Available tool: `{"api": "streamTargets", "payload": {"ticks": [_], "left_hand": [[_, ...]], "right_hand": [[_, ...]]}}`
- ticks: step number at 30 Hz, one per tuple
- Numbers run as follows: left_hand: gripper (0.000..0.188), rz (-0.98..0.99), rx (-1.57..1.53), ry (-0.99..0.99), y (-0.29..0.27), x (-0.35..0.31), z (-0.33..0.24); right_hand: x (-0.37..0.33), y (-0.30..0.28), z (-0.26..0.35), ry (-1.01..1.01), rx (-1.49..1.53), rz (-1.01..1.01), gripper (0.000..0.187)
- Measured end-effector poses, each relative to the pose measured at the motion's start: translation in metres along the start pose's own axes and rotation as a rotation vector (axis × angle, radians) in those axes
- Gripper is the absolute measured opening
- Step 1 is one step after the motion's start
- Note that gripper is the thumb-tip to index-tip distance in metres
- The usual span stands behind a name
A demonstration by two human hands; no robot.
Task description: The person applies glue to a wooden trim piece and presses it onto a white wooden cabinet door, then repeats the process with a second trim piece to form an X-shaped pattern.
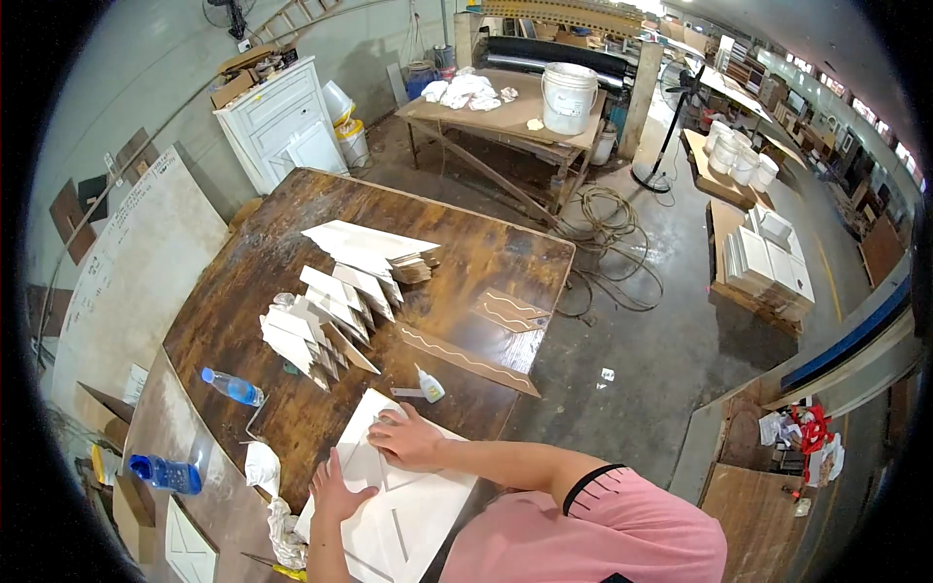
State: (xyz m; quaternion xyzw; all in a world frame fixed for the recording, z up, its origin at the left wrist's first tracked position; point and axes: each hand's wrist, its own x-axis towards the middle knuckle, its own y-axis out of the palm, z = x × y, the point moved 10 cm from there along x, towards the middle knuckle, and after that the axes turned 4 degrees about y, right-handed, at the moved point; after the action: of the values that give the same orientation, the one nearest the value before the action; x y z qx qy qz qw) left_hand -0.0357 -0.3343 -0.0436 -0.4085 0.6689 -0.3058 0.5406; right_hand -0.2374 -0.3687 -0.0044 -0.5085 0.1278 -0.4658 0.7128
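Observation:
A white panel (418,510) with thin dark angled gaps across its face lies at the table's near edge. My left hand (335,488) rests on the panel's left side, fingers spread. Higher on the panel, my right hand (408,439) presses down with slightly bent fingers; part of the surface beneath it is hidden. Just beyond lies a small white glue bottle (429,385) with a pointed nozzle. Farther right, a long brown strip (466,361) and shorter brown pieces (510,313) carry wavy white lines of glue.
Stacks of white angular pieces (335,301) stand on the brown table (243,262). A water bottle (231,386), a blue bottle (165,474) and a crumpled white cloth (284,534) are at the left. Behind are a workbench (476,117) with a bucket (569,97), and coiled hose (612,233).

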Motion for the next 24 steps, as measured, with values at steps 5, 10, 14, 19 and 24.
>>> {"api": "streamTargets", "payload": {"ticks": [5,10,14,19,24], "left_hand": [[0.139,0.005,-0.011,0.002,0.0026,0.0020,0.0005],[0.138,-0.015,-0.002,0.002,-0.0038,-0.0043,-0.0007],[0.138,0.001,0.004,-0.002,-0.0030,-0.0024,-0.0034],[0.138,-0.026,-0.003,0.043,0.0010,0.0014,0.0020],[0.138,-0.030,-0.016,0.048,-0.0033,-0.0020,-0.0036]], "right_hand": [[-0.0003,0.0018,-0.0023,0.005,0.005,0.017,0.028],[0.0002,-0.0020,0.0023,-0.005,0.005,-0.002,0.029],[-0.0005,-0.0012,0.0003,-0.003,-0.005,-0.008,0.029],[-0.0003,-0.0006,0.0014,0.002,-0.008,0.002,0.029],[-0.0003,0.0014,0.0000,0.015,-0.019,0.035,0.029]]}}
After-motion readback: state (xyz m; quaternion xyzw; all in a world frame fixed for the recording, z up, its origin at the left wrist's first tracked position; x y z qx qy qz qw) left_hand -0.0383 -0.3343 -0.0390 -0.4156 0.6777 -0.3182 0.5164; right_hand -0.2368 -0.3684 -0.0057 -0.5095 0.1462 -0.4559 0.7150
